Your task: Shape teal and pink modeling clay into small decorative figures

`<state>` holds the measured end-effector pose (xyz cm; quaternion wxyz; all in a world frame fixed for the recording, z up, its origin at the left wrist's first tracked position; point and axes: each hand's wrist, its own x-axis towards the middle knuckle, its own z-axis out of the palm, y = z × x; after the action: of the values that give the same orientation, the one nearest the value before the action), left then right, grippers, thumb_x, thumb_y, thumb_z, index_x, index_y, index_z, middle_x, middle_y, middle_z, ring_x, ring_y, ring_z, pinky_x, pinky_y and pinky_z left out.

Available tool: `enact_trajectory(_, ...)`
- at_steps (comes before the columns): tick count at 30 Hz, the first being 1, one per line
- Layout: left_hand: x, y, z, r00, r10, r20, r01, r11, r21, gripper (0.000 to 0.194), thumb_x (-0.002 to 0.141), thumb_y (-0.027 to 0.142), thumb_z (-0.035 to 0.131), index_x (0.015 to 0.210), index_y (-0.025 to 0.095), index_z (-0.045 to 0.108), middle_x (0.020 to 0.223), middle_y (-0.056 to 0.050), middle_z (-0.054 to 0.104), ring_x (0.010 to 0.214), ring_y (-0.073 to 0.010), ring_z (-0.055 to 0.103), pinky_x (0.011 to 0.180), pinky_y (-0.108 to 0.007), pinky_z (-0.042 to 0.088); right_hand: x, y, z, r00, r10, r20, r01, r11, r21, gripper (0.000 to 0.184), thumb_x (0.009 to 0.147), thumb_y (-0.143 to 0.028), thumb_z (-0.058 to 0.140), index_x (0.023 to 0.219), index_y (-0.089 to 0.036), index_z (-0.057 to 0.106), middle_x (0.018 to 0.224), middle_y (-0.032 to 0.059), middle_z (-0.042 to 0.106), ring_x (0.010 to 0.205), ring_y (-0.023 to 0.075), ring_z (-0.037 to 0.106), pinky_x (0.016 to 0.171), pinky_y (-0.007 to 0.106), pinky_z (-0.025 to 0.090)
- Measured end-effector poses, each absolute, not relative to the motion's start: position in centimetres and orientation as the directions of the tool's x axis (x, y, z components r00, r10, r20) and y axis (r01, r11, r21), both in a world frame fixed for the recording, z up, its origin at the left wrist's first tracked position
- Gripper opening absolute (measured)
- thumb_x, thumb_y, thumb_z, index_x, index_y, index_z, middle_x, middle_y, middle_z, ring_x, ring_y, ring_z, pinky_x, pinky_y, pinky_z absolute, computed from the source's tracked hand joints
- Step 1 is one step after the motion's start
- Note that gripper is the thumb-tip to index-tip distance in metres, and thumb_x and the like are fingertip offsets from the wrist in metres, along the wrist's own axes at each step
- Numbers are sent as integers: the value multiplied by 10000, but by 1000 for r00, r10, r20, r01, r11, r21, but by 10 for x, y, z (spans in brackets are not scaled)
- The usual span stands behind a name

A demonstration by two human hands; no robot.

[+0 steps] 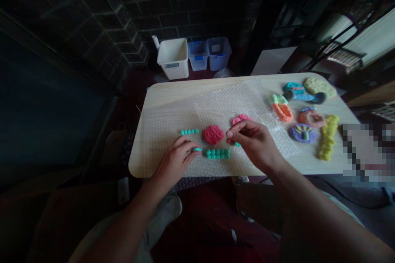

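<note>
My left hand pinches a small strip of green modelling clay between thumb and fingers, low over the bubble wrap. My right hand is closed in a pinch just right of a crumbly red clay lump; whatever its fingertips hold is too small to make out. Between the hands lies a double row of green clay balls. A single row of green balls is left of the red lump. Behind my right hand a pink clay piece is partly hidden, and a bit of green clay shows below its fingers.
Bubble wrap covers much of the pale wooden table. Several coloured clay shapes stand at the right, including a purple disc and a yellow strip. Beyond the table are a white basket and blue bins.
</note>
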<state>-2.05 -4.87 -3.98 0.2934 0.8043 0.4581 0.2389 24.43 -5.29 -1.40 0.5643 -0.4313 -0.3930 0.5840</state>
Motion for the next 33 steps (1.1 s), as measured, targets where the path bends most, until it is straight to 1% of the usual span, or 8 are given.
enact_trajectory(5,-19,-48,-45,512,850,124,607,-461,647,159,1019,157,661,1132,184,769,1117,-88,716,1063,-248,719,985,-425,587,275,-36,-11,115,985,-131,-421,-71,-904,330,661,-385,1041,879,-206,871,835,52,834,738,151,738,749,300,615)
enact_trajectory(10,-15,-49,-31,486,854,184,641,-492,589,198,1022,241,659,1190,182,744,1208,-112,713,1176,-288,701,1049,-458,566,281,-36,-8,117,987,-108,-398,-53,-916,297,742,-436,991,798,-188,838,732,48,797,611,129,681,584,267,553)
enact_trajectory(15,23,-43,-13,503,843,191,600,-500,625,154,1041,226,628,1078,171,767,1060,-89,732,1003,-252,721,925,-409,580,286,-31,-11,171,983,-70,-396,4,-918,286,686,-366,1024,699,-194,795,641,23,765,533,105,629,516,241,477)
enact_trajectory(18,60,-35,-5,606,784,133,561,-540,628,120,1023,173,653,1041,153,770,1067,-99,754,1024,-261,723,944,-409,572,288,-27,-12,161,981,-107,-453,-22,-891,322,620,-374,1051,762,-194,826,704,31,790,613,128,685,599,262,539)
enact_trajectory(21,94,-27,-3,695,717,52,576,-599,557,88,984,159,710,1031,147,783,1072,-119,771,1062,-303,725,1010,-458,559,289,-25,-11,163,977,-138,-506,-37,-862,430,571,-400,1067,880,-186,858,804,40,808,715,146,716,700,289,584)
enact_trajectory(24,114,-21,-9,724,689,24,577,-625,526,134,961,143,720,1080,153,781,1176,-147,774,1130,-322,728,1046,-461,557,289,-24,-10,157,980,-121,-505,-26,-863,445,634,-463,1036,931,-183,858,782,22,768,686,124,661,648,265,536)
enact_trajectory(28,124,-17,-17,742,670,17,576,-650,496,267,943,91,681,1173,199,760,1257,-133,765,1214,-317,710,1092,-453,544,292,-24,-10,158,985,-63,-443,14,-896,398,756,-552,950,802,-182,811,651,-13,646,568,94,506,528,261,389)
enact_trajectory(33,128,-15,-14,747,665,23,577,-664,475,244,895,60,724,1108,175,750,1321,-160,732,1264,-337,678,1109,-456,531,293,-24,-9,176,983,-54,-420,25,-907,405,745,-541,959,753,-185,767,625,-19,626,548,94,479,522,272,343)
